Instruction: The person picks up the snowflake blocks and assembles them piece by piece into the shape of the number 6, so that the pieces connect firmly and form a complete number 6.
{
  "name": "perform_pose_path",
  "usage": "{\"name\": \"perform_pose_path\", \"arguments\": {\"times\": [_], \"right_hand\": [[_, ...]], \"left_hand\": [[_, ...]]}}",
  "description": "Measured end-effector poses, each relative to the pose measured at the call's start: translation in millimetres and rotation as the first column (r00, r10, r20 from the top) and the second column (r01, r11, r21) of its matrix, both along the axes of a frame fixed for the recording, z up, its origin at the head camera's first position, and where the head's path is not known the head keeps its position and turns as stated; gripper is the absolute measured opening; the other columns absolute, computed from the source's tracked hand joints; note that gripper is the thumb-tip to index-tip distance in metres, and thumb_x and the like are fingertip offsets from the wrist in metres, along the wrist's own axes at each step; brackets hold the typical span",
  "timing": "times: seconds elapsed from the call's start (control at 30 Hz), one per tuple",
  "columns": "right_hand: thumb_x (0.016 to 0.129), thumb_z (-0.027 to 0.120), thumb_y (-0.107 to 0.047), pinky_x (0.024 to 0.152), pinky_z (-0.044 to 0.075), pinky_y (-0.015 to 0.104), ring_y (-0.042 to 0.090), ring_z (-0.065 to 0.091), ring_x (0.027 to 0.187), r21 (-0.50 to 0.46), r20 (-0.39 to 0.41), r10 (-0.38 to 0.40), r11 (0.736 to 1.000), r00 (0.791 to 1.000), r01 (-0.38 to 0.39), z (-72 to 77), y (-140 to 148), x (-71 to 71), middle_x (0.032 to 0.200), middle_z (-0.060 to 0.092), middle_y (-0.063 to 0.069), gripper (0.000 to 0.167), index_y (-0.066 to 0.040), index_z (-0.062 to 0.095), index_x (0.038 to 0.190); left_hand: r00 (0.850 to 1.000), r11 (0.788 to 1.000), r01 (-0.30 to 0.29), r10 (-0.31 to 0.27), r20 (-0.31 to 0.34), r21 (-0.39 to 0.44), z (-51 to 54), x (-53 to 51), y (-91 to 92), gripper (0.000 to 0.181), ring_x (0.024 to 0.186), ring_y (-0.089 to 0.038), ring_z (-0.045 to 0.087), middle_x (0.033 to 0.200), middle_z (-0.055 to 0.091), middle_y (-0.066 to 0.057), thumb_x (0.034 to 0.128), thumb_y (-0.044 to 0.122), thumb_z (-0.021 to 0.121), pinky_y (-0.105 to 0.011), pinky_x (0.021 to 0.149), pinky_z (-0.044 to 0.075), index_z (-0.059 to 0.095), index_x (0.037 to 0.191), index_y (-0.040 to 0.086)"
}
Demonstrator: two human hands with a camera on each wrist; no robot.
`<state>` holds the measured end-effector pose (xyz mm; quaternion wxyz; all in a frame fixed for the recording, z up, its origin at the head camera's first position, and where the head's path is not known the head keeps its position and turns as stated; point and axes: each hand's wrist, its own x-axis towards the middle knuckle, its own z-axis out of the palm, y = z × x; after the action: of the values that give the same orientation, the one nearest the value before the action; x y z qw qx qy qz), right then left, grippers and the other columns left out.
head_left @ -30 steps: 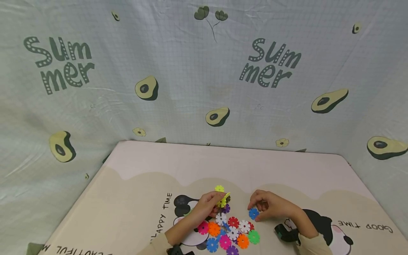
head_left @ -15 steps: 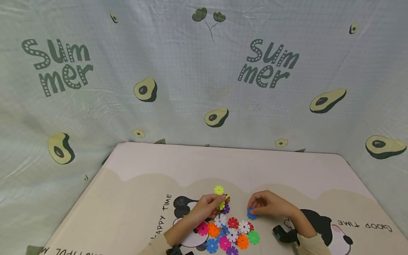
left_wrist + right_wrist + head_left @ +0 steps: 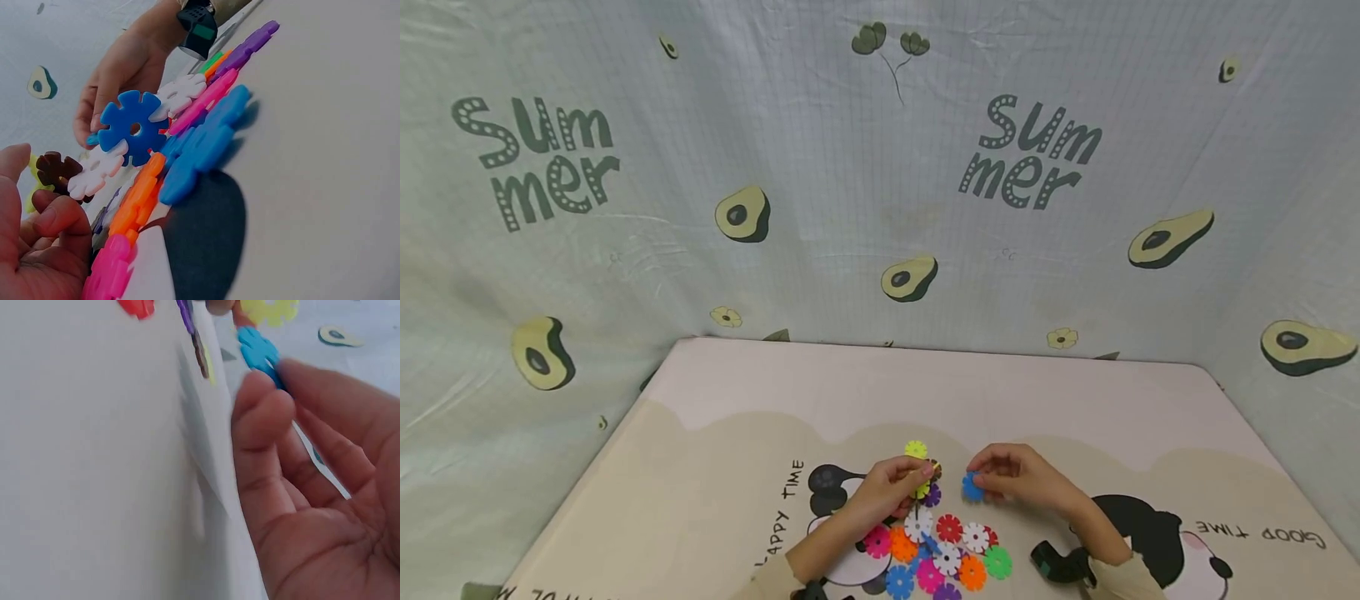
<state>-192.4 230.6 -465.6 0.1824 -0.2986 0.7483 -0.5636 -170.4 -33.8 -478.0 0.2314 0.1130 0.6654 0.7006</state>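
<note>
In the head view my left hand [image 3: 887,492] pinches a yellow snowflake disc [image 3: 922,490] between thumb and fingers. A second yellow disc [image 3: 915,449] lies just beyond the fingertips, and a purple disc [image 3: 932,495] is beside them. A brown disc [image 3: 57,170] shows by the left fingers in the left wrist view; whether it is joined to the yellow one is partly hidden. My right hand [image 3: 1026,479] pinches a blue snowflake disc [image 3: 973,487] by its edge, raised off the table in the right wrist view, where the blue disc [image 3: 257,353] points towards the left hand.
Several snowflake discs, such as an orange disc [image 3: 972,573], a green disc [image 3: 997,562] and a pink disc [image 3: 877,540], form a cluster nearer the person. A printed cloth [image 3: 737,392] covers the table; a patterned curtain [image 3: 820,150] hangs behind it.
The right hand has closed its pinch on the blue disc, lifted it and carried it left towards the left hand. The left hand's yellow disc has turned slightly; that hand stays nearly in place.
</note>
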Motion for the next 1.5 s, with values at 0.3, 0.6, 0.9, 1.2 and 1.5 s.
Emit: {"name": "perform_pose_path", "arguments": {"times": [0.3,0.6,0.9,1.2,1.5], "right_hand": [[0.096,0.062,-0.012,0.062,0.053,0.025,0.013,0.061,0.066,0.009,0.036,-0.192,0.981,0.981,0.192,4.4,-13.2,0.4,0.091,0.065,0.016,0.027,0.009,0.062,0.113],[0.096,0.061,-0.010,0.066,0.053,0.023,0.007,0.062,0.070,-0.076,0.095,-0.225,0.970,0.970,0.233,4.9,-20.2,1.4,0.090,0.066,0.002,0.033,0.015,0.055,0.116],[0.096,0.061,-0.010,0.068,0.054,0.022,0.007,0.061,0.069,-0.123,0.109,-0.244,0.959,0.964,0.257,3.0,-28.5,5.8,0.089,0.066,0.002,0.032,0.015,0.055,0.116],[0.095,0.062,-0.009,0.068,0.054,0.023,0.008,0.062,0.068,-0.130,0.134,-0.246,0.956,0.960,0.263,0.2,-35.3,11.7,0.089,0.067,0.006,0.032,0.016,0.056,0.114],[0.093,0.065,-0.008,0.067,0.053,0.022,0.008,0.061,0.066,-0.132,0.170,-0.275,0.945,0.946,0.299,-0.5,-38.6,16.6,0.090,0.069,0.005,0.033,0.019,0.057,0.110]], "left_hand": [[1.000,1.000,-0.005,0.005,0.001,-0.005,0.1,-1.6,-2.1,0.043,0.048,-0.008,0.034,0.064,0.043,0.003,0.0971,0.031,0.061,-0.018,0.047,0.032,0.063,0.114,-0.008],[1.000,1.000,0.007,-0.007,-0.027,-0.021,0.2,-2.6,-3.7,0.041,0.048,-0.008,0.037,0.062,0.047,0.003,0.0972,0.029,0.061,-0.019,0.048,0.035,0.064,0.116,-0.007],[0.998,0.998,0.031,-0.034,-0.056,-0.059,-0.9,-1.7,-3.8,0.037,0.046,-0.007,0.037,0.057,0.044,0.003,0.0972,0.026,0.061,-0.019,0.047,0.034,0.066,0.115,-0.006],[0.996,0.995,0.056,-0.061,-0.067,-0.081,-2.1,-1.1,-2.4,0.037,0.047,-0.007,0.037,0.058,0.046,0.003,0.0968,0.028,0.061,-0.018,0.047,0.034,0.066,0.112,-0.005],[0.993,0.994,0.078,-0.084,-0.087,-0.076,-6.4,-0.1,-1.2,0.033,0.044,-0.006,0.036,0.060,0.047,0.003,0.0971,0.022,0.060,-0.017,0.045,0.033,0.065,0.110,-0.008]]}}
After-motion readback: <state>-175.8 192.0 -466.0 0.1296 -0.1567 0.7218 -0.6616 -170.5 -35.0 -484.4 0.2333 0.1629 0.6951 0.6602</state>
